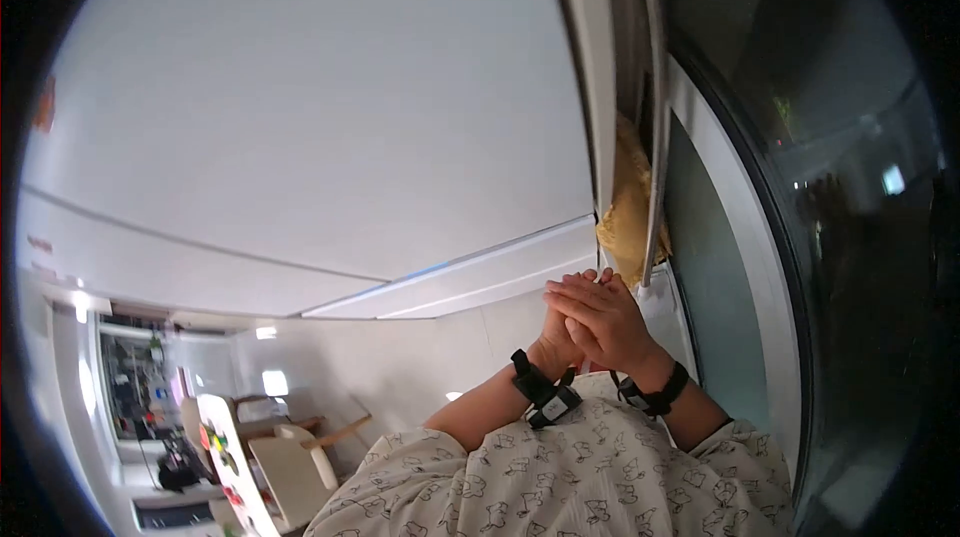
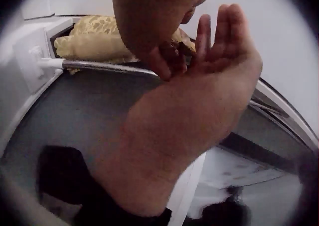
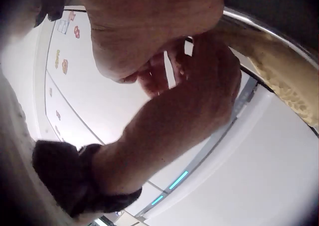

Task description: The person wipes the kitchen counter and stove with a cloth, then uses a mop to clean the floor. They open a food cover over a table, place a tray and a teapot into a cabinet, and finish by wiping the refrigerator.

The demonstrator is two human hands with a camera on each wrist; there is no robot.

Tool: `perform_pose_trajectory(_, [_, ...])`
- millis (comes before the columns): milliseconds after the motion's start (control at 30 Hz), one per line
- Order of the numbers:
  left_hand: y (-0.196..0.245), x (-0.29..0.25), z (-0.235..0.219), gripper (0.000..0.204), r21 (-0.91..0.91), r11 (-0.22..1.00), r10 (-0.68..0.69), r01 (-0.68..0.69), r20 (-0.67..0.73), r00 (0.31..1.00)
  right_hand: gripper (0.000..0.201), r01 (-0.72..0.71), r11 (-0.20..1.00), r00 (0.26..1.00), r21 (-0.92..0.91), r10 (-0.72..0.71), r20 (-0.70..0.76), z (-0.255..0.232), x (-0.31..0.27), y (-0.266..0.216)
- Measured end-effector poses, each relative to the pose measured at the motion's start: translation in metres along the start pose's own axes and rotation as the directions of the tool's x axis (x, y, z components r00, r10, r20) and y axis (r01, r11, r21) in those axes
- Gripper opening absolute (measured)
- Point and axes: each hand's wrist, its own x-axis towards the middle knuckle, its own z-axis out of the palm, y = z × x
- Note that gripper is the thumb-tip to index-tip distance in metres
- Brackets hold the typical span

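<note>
Hands, two: brought together in front of the body, above a pale patterned garment (image 1: 600,482).
Right hand (image 1: 600,317), one: laid over the other, its visible fingers mostly straight; the grip is open, with nothing seen in it.
Left hand (image 1: 558,335), one: beneath and partly covered, touching the right. Whether its grip is open or closed cannot be told.
Stage, by judgement: contact between the hands is made, and no separate item shows in either. The palms are largely hidden, so something small might lie between them. How much of the handwork is done, and how much is left, the views do not settle.
Yellow patterned fabric (image 1: 625,207), one visible mass: just beyond the fingertips in the head view, beside the rail; the nearest loose item to the hands, not seen to be held.
Metal rail (image 1: 656,137), one: alongside the fabric, by a frosted panel (image 1: 715,257).
Black wristbands, two: one on the left wrist (image 1: 545,392), one on the right (image 1: 655,397).
White refrigerator (image 1: 330,107), one: ahead and to the left, bearing several small stickers (image 3: 65,66).
Cyan lights, two: on the refrigerator's strip, one longer (image 3: 178,180), one shorter (image 3: 157,200).
Background: one long table (image 1: 235,467), with at least one pale chair (image 1: 290,472) beside it.
</note>
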Motion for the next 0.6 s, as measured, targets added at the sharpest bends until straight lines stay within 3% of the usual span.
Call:
perform_pose_trajectory(33, [-0.006, -0.006, 0.01, 0.025, 0.263, 0.964, 0.01, -0.029, 0.076, 0.997, 0.03, 0.007, 1.0, 1.0, 0.005, -0.007, 0.027, -0.004, 0.003, -0.003])
perform_pose_trajectory(67, [-0.007, -0.012, 0.022, 0.026, 0.511, 0.853, 0.032, -0.105, 0.15, 0.988, 0.032, 0.038, 0.999, 0.997, 0.022, -0.039, 0.06, -0.006, 0.011, -0.007])
perform_pose_trajectory(100, [0.003, -0.022, 0.034, 0.027, 0.724, 0.654, 0.086, -0.219, 0.216, 0.973, 0.033, 0.035, 0.994, 0.992, 0.101, -0.047, 0.117, -0.011, 0.013, -0.008])
perform_pose_trajectory(167, [0.02, -0.032, 0.022, 0.027, 0.661, 0.734, 0.15, -0.158, 0.069, 0.986, 0.036, 0.067, 0.97, 0.992, 0.234, -0.09, 0.089, -0.015, 0.016, -0.007])
perform_pose_trajectory(200, [0.026, -0.025, 0.006, 0.026, 0.278, 0.959, 0.073, -0.06, -0.037, 0.997, 0.042, 0.052, 0.93, 0.985, 0.363, 0.012, -0.173, -0.001, 0.006, 0.021])
perform_pose_trajectory(233, [0.029, -0.038, 0.033, 0.025, 0.3, 0.953, 0.048, -0.041, -0.017, 0.999, 0.05, 0.04, 0.854, 0.909, 0.519, 0.185, -0.375, 0.016, -0.003, 0.067])
perform_pose_trajectory(267, [0.03, -0.03, 0.008, 0.024, 0.319, 0.939, 0.114, -0.126, 0.055, 0.992, 0.05, -0.038, 0.917, 0.9, 0.398, 0.205, -0.385, 0.003, 0.015, 0.09])
perform_pose_trajectory(300, [0.036, -0.034, 0.004, 0.023, 0.291, 0.95, 0.124, -0.113, -0.018, 0.992, 0.05, -0.121, 0.955, 0.891, 0.269, 0.224, -0.396, -0.009, 0.034, 0.115])
perform_pose_trajectory(333, [0.041, -0.042, 0.006, 0.022, 0.243, 0.967, 0.097, -0.073, -0.087, 0.992, 0.049, -0.09, 0.984, 0.879, 0.156, 0.152, -0.452, -0.018, 0.052, 0.103])
perform_pose_trajectory(367, [0.047, -0.054, 0.004, 0.022, 0.23, 0.958, 0.195, -0.173, -0.077, 0.978, 0.049, -0.012, 0.993, 0.857, 0.121, 0.073, -0.511, -0.017, 0.067, 0.074])
perform_pose_trajectory(433, [0.048, -0.073, 0.002, 0.021, 0.303, 0.951, 0.147, -0.055, -0.287, 0.947, 0.048, 0.068, 0.991, 0.827, 0.117, 0.01, -0.561, -0.021, 0.085, 0.037])
perform_pose_trajectory(600, [0.06, -0.105, -0.006, 0.017, 0.364, 0.912, 0.307, -0.189, -0.3, 0.903, 0.045, 0.164, 0.975, 0.817, 0.152, -0.048, -0.575, -0.015, 0.107, -0.004])
